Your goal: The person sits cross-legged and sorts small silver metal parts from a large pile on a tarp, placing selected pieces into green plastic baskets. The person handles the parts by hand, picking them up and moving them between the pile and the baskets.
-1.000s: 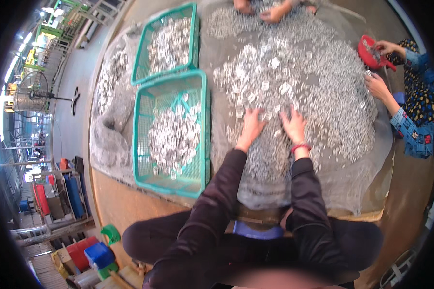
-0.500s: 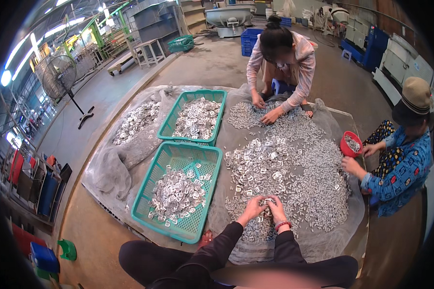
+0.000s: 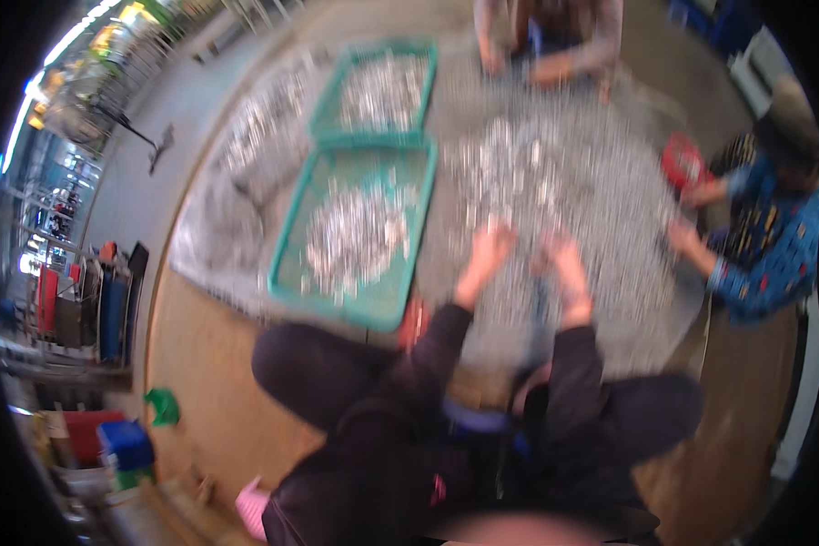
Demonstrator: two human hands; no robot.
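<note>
My left hand (image 3: 490,253) is over the near part of a heap of silvery buckle-like pieces (image 3: 505,168), palm side down. A short way to its right, my right hand (image 3: 562,264) hovers above small grey metal pieces (image 3: 623,227). The two hands are apart. Motion blur smears the fingers, so whatever they may hold cannot be made out. To the left of my left hand lies a green plastic basket (image 3: 337,310), partly filled with more silvery pieces (image 3: 355,238).
Beyond the near basket stands a second green basket (image 3: 429,91) of silvery pieces. Grey netting (image 3: 211,227) covers the left side. One person (image 3: 569,64) works opposite me. Another in a blue patterned sleeve (image 3: 763,278) sits at right beside a red bowl (image 3: 681,162).
My view has tilted down, so the scene sits higher and is blurred. My hands, close together over the pieces before, have moved apart.
</note>
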